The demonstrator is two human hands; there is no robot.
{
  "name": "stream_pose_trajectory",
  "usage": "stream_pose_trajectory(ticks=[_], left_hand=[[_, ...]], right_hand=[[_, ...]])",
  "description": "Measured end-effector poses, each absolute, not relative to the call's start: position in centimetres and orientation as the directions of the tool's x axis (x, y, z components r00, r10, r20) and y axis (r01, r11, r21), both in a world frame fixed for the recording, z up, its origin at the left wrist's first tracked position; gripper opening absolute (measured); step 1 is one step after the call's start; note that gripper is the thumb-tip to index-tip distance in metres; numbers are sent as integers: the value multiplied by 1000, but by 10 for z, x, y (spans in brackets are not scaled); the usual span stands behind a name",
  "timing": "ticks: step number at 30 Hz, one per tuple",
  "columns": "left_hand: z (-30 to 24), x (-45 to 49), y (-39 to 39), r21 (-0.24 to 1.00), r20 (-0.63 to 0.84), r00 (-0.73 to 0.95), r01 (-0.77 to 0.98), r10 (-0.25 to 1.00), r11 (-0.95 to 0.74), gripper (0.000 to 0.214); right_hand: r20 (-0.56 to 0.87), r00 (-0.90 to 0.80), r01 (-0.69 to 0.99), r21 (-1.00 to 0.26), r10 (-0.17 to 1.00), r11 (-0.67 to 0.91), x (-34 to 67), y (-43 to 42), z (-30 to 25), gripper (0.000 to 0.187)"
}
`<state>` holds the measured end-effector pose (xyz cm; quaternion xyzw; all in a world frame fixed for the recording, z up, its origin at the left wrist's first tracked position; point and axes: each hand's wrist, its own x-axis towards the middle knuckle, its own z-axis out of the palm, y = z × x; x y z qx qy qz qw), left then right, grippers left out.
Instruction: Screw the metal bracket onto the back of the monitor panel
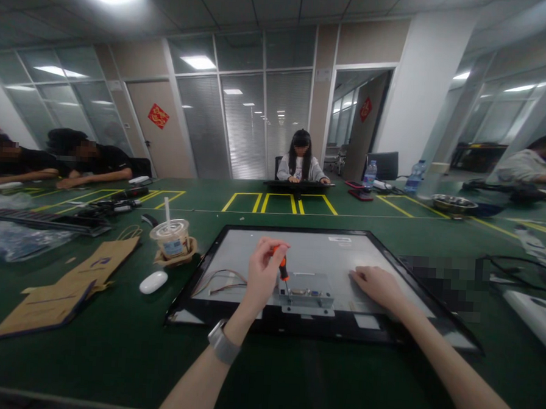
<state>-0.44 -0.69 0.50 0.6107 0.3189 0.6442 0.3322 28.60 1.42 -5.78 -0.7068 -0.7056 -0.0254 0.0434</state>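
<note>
An orange-and-black screwdriver is in my left hand, fingers closed round its handle and blade pointing down. Its tip is at the metal bracket with a row of connector ports, though the exact contact spot is too small to make out. The bracket sits on the grey back of a black-framed display panel lying flat on the table. On the panel's right part rests my right hand, fingers slightly bent and no object visible in them. Thin loose wires lie left of the bracket.
Left of the panel are a white mouse, an iced drink cup in a cardboard holder and a brown paper bag. A white device and black cables lie right. A person sits opposite; other people sit at both sides.
</note>
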Motion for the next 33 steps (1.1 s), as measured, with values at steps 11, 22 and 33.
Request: stream_pose_trajectory(ticks=[11, 22, 33], left_hand=[[0, -1, -6, 836, 541, -23, -92, 841, -541, 19], [1, -4, -8, 854, 502, -25, -140, 864, -501, 22], [2, -1, -8, 808, 583, -76, -52, 809, -587, 14]], right_hand=[[72, 8, 1000, -17, 997, -7, 286, 15, -58, 43], [82, 5, 999, -43, 997, -1, 287, 15, -59, 42], [76, 7, 1000, -28, 997, -5, 284, 13, -55, 42]])
